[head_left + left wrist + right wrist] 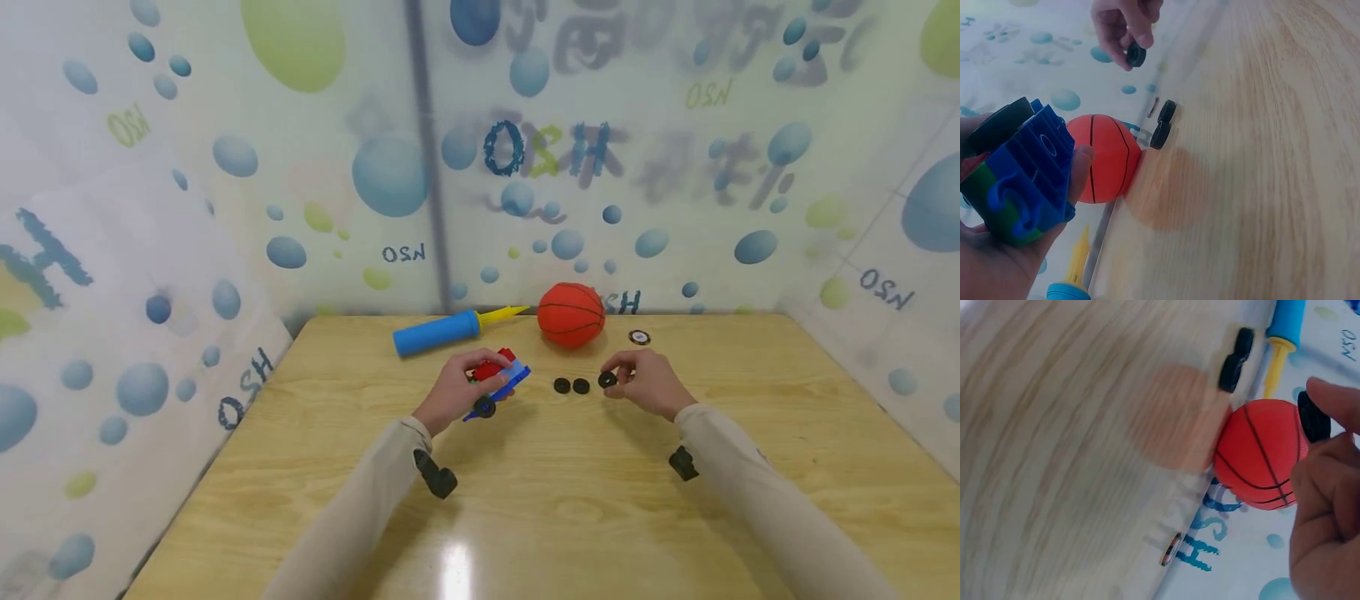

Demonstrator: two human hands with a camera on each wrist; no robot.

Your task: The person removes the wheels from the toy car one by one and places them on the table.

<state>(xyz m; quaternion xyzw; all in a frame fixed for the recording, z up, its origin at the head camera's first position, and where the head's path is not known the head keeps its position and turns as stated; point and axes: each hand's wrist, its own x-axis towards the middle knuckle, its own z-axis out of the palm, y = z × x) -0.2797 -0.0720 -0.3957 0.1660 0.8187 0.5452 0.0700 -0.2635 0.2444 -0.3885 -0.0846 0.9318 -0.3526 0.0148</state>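
Observation:
My left hand (459, 387) grips a toy car (513, 379) built of blue, red and green blocks, tilted over the table. One black wheel (485, 407) shows on the car's near side in the head view. In the left wrist view the car's blue ribbed underside (1038, 159) faces the camera. Between thumb and fingers, my right hand (647, 383) pinches a loose black toy wheel (607, 379), seen edge-on in the right wrist view. Two more black wheels (572, 386) lie side by side on the table between the hands.
A red ball (572, 315) with black lines sits at the table's back edge. Left of it lies a blue pump (437, 333) with a yellow nozzle. A round chip (640, 337) lies at the back right. Printed white sheets (337, 208) wall the wooden table (600, 517).

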